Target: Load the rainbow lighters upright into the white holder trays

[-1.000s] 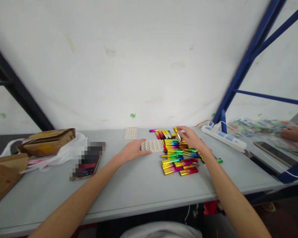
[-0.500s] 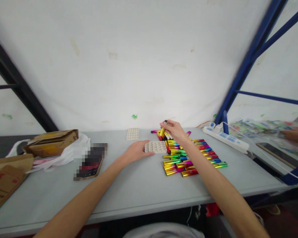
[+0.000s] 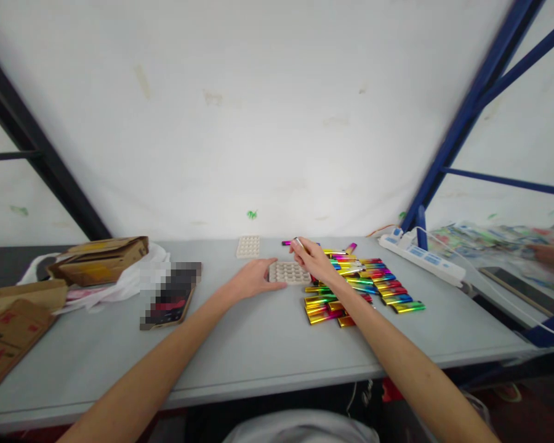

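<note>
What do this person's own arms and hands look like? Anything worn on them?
The left hand and right hand are ungloved. Neither the left forearm nor the right forearm shows a sleeve, watch or bracelet. Any ring would be too small to tell.

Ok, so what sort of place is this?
Probably a workshop, though I can't be sure: many similar shiny pieces lie piled beside a tray, and another person's hand shows farther right.

Your bare right hand (image 3: 313, 259) has moved leftward from the glossy, multicoloured metallic sticks (image 3: 321, 301), bringing one slim metallic stick (image 3: 298, 241) over the white, rectangular, studded tray (image 3: 286, 273).
</note>
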`<state>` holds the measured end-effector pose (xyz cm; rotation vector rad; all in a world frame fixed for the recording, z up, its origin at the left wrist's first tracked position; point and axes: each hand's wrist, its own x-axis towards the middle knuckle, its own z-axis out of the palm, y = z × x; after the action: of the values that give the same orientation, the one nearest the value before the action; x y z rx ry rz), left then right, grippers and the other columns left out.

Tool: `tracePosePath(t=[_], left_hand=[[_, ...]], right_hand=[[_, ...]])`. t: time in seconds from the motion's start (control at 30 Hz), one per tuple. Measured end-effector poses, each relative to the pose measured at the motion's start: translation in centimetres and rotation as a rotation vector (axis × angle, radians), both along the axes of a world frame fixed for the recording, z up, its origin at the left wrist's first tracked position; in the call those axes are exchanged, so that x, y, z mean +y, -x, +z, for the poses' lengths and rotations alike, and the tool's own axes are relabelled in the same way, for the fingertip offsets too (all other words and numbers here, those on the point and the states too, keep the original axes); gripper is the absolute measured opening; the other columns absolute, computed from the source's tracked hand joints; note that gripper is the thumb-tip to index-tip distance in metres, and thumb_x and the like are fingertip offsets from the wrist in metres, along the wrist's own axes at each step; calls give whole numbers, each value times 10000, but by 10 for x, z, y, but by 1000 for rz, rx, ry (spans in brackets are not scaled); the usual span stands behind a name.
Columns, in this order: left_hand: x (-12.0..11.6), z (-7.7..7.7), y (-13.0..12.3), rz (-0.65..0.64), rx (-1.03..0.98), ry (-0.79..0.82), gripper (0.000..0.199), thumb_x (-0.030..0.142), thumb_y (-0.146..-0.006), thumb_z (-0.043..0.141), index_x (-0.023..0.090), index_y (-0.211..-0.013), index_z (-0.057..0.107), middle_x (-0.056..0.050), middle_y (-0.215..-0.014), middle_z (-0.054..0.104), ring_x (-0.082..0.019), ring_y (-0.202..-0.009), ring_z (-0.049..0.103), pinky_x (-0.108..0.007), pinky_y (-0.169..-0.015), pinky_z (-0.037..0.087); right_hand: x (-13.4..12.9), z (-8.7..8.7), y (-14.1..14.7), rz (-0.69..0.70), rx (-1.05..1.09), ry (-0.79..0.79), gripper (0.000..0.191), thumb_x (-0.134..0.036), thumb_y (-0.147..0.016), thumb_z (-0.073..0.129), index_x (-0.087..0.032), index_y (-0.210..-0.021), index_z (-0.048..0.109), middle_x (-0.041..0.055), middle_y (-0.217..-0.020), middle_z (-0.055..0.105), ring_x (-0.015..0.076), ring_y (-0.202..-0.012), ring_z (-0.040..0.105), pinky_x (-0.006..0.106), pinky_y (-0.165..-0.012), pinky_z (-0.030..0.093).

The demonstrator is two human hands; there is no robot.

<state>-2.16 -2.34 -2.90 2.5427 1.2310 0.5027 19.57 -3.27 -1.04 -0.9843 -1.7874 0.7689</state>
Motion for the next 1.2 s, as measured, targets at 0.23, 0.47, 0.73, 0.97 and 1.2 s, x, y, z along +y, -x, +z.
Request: tracePosePath(t=[0.23,0.47,0.73,0.97,1.2], left_hand=[[-1,-1,1,92,54,-19,759,702,-773,690,156,-1298,636,-100,-947,703,-301,-902,655,-319,-731,428],[4,-8,5,80,70,-62,725,754,-783,651,150,-1182,682,-113,-963,688,-301,-904,642,-334,-744,437],[5,-11,5,91,55,-60,690,744,-779,661,172,-1164,685,-97,-958,697,-288,-890,641,-333,-747,442],[5,-11,4,86,51,-71,704,746,-775,666,155,-1158,684,-94,-918,687,-288,-857,633,-333,-712,431],[9,-9,15,-4,44,-34,759,757,-749,681,147,-1200,686,-84,-954,680,-268,-845,625,-326,-736,441]], right_hand=[[2,-9,4,15,-56,5,479,-650,-989,408,-221,-910,606,-54,-572,474,135,-524,441,251,-551,373],[-1,-12,13,-125,-36,-23,500,-639,-973,414,-235,-680,404,-32,-593,429,140,-581,420,270,-556,326],[0,-16,17,-338,-18,-109,493,-532,-847,506,-242,-543,248,-44,-543,226,110,-550,251,292,-545,182],[2,-19,17,-339,-13,-96,480,-520,-871,499,-242,-552,272,-46,-538,273,113,-542,297,289,-550,228],[4,-17,13,-74,-103,-53,394,-564,-1007,405,-228,-838,519,-8,-700,562,154,-631,504,273,-605,405]])
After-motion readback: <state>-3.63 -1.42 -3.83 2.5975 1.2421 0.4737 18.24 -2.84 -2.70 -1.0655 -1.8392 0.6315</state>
